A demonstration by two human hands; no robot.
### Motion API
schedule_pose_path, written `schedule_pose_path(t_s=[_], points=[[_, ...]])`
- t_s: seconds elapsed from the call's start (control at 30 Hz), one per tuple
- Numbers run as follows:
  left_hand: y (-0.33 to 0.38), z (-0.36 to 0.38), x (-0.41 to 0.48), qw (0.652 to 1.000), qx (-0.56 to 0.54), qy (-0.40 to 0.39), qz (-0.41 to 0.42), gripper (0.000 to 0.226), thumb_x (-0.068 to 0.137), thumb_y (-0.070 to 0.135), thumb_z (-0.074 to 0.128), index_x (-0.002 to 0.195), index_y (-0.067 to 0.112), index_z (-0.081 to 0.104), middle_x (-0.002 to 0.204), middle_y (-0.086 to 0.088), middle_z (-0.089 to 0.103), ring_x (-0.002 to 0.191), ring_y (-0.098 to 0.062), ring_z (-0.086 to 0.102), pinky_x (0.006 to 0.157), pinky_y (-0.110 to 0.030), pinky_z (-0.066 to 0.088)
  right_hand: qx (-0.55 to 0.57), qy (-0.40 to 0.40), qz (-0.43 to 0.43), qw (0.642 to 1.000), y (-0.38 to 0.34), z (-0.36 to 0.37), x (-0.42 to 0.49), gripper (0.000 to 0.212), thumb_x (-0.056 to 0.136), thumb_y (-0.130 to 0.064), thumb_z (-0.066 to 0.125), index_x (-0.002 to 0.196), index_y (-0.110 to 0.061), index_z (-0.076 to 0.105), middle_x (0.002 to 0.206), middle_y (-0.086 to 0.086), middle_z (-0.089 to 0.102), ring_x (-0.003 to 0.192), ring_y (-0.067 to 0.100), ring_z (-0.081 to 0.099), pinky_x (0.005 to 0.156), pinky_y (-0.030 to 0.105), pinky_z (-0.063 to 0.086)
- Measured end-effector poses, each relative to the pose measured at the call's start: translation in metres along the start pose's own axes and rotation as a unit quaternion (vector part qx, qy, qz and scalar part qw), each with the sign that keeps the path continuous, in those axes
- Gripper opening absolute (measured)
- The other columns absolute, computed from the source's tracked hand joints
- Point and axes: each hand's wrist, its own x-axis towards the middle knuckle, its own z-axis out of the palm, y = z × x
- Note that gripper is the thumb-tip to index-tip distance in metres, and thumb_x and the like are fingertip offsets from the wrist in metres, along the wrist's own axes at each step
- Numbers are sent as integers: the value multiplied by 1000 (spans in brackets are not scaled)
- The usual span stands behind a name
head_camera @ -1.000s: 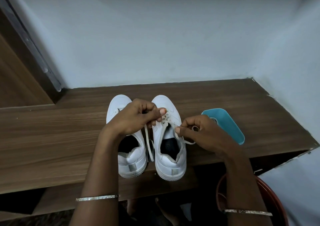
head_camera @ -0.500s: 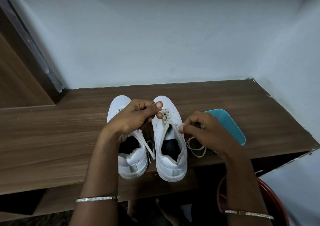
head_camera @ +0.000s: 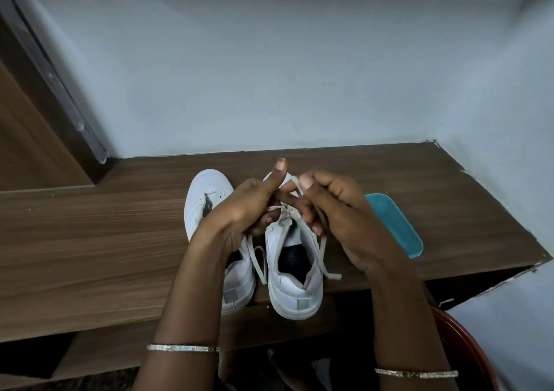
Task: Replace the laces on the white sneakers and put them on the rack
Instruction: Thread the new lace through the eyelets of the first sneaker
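- Head view: two white sneakers on a wooden shelf (head_camera: 90, 240), toes to the wall, heels at the front edge.
- Left hand (head_camera: 239, 210) over the right sneaker (head_camera: 295, 288), thumb up, fingers curled on the lace (head_camera: 325, 258).
- Right hand (head_camera: 344, 219) pinches a lace strand between thumb and fingers above the eyelets.
- Lace ends hang loose either side of that shoe.
- Left sneaker (head_camera: 207, 192) just beside, untouched.
- Teal tray (head_camera: 398, 225) near the right hand.
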Motion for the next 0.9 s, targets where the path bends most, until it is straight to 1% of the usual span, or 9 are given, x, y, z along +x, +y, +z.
schedule_pose_path(t_s=[0.1, 0.17, 0.23, 0.3, 0.4, 0.6, 0.77, 0.83, 0.9], points=[[-1, 2, 4, 997, -75, -6, -23, 63, 84, 65, 61, 43, 21, 42, 46, 3, 27, 46, -11, 15, 51, -27, 7, 3, -95, 39, 995, -3, 2, -5, 28, 107, -25, 46, 111, -12, 71, 68, 9, 64, 53, 19, 55, 47, 24, 43], [-4, 1, 5, 997, -78, -6, -6, 54, 87, 47, 68, 44, 18, 53, 43, 3, 29, 42, -10, 16, 49, -24, 7, 33, -127, 81, 988, -4, -2, -9, 28, 107, -20, 46, 112, -6, 69, 78, 17, 70, 60, 24, 64, 53, 27, 52], [-5, -2, 6, 997, -73, 4, 11, 37, 93, 34, 66, 61, 16, 71, 43, 2, 31, 39, -8, 19, 44, -19, 9, 28, -122, 127, 984, 0, -7, -11, 26, 106, -15, 49, 111, 1, 68, 87, 23, 73, 71, 31, 70, 64, 34, 61], [-4, -5, 5, 999, -45, 4, 30, 32, 98, 29, 60, 72, 15, 71, 45, 2, 34, 38, -7, 21, 40, -16, 14, 1, -79, 151, 985, 6, -9, -10, 17, 103, -9, 55, 113, 0, 66, 89, 24, 74, 75, 34, 73, 72, 40, 64], [-3, -6, 4, 998, -21, -22, 48, 32, 103, 26, 51, 76, 12, 63, 44, 2, 35, 36, -6, 24, 38, -15, 16, 13, -55, 155, 986, 10, -3, -7, 23, 100, -5, 58, 123, -10, 62, 91, 22, 76, 74, 37, 74, 70, 41, 64], [-6, -11, 4, 998, 12, -17, 59, 31, 105, 25, 49, 80, 10, 60, 45, 5, 46, 40, -7, 37, 40, -15, 27, -81, -52, 99, 990, 15, 18, -1, 11, 93, -9, 69, 99, -1, 73, 79, 22, 74, 66, 31, 73, 66, 39, 64], [-20, -22, 11, 998, -29, 35, 53, 31, 105, 17, 50, 81, 6, 67, 79, -11, 67, 68, -18, 62, 69, -28, 52, -117, -27, 21, 993, 17, -1, -2, 10, 85, -14, 80, 90, -6, 77, 78, 14, 75, 70, 29, 73, 69, 40, 61], [-20, -19, 12, 989, -149, 14, 16, 27, 105, 8, 46, 88, 3, 66, 78, -11, 67, 60, -13, 64, 60, -24, 56, -95, -28, -5, 995, 15, -9, -4, 13, 81, -13, 83, 91, -7, 79, 83, 14, 76, 81, 39, 73, 82, 53, 60], [-20, -15, 12, 982, -188, -9, -1, 26, 105, 5, 45, 94, 3, 68, 72, -4, 60, 46, -5, 48, 43, -17, 43, -86, -21, -36, 995, 14, -14, -6, 15, 79, -11, 84, 92, -9, 79, 89, 12, 77, 87, 42, 71, 86, 63, 55]])
